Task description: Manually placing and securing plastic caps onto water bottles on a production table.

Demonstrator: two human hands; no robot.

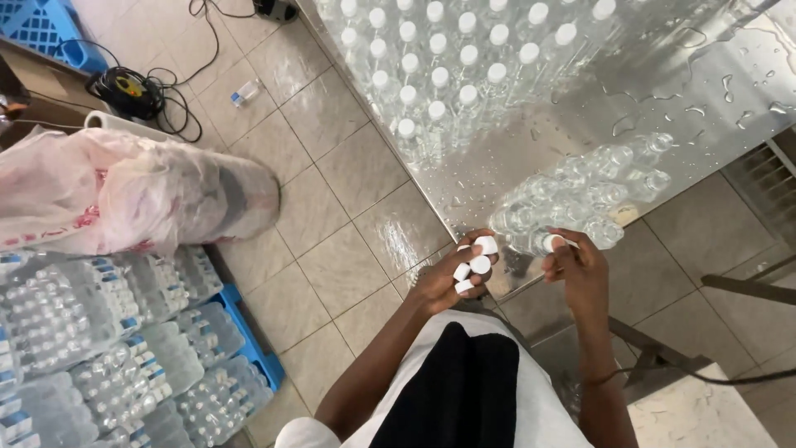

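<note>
- My left hand [452, 278], at 6 o'clock from the steel table [663, 91], is cupped and closed around a small clutch of white caps [474, 264]; several show between the fingers, one sticking up at the top.
- My right hand [580, 270], just beside it at 3 o'clock, pinches one white cap [553, 243] against the mouth of a bottle.
- That bottle belongs to a cluster of clear bottles lying on their sides [589, 195] at the near table edge, at 12 o'clock from my right hand, mouths toward me.
- Standing capped bottles [439, 75] fill the table's far part in rows, at 11 o'clock from the lying cluster.
- The tabletop is wet, with drops and streaks toward 2 o'clock.
- Wrapped bottle packs [108, 340] sit on a blue pallet [253, 340] at 9 o'clock from me; a plastic bag [124, 191] lies above them.
- Handling note, my judgement: seat the cap square on the neck before twisting, since wet plastic slips; keep the left hand curled so the spare caps do not spill.
- A coiled cable [137, 91] lies on the tiled floor at 10 o'clock, well apart from my hands.
</note>
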